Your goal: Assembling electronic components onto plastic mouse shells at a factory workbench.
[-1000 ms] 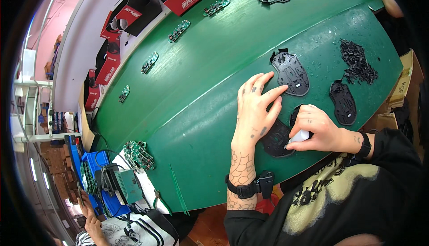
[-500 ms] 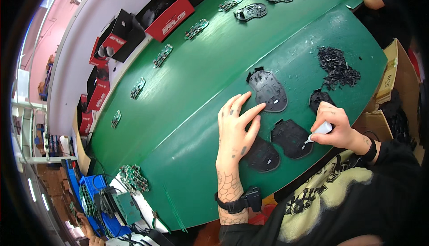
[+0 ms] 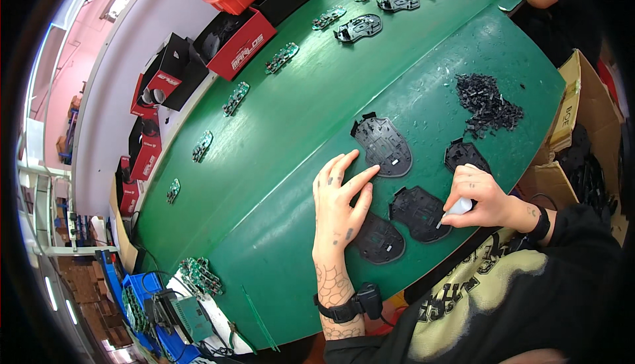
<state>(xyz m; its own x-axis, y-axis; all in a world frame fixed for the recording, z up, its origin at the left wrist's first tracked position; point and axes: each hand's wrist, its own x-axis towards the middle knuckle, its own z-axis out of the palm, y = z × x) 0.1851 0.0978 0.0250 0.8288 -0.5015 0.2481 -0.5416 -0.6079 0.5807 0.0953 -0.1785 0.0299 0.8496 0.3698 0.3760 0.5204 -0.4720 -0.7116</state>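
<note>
My right hand [image 3: 481, 197] grips a small white squeeze bottle [image 3: 458, 207] with a thin nozzle. The nozzle points down at the right edge of a black mouse-shaped plastic shell [image 3: 415, 213], where a tiny white spot shows. Fingers stretched and spread, my left hand [image 3: 338, 208] lies over the green table. Its index fingertip is at the near edge of a dark grey shell [image 3: 383, 142]. Another black shell [image 3: 380, 241] sits beside the left thumb and wrist, partly covered. A fourth black shell [image 3: 465, 155] lies just beyond my right hand, which overlaps its near end.
A heap of small black bits [image 3: 488, 103] lies at the right. Green circuit boards [image 3: 235, 99] and mouse bases [image 3: 359, 28] line the far side. Red boxes [image 3: 243, 44] stand behind. A cardboard box [image 3: 570, 126] with black parts is at right; a circuit-board pile [image 3: 200, 275] is at left.
The whole view has shifted slightly, so the table things appear a bit lower and further left. My right hand has tilted the bottle a little; its nozzle stays near the same shell edge.
</note>
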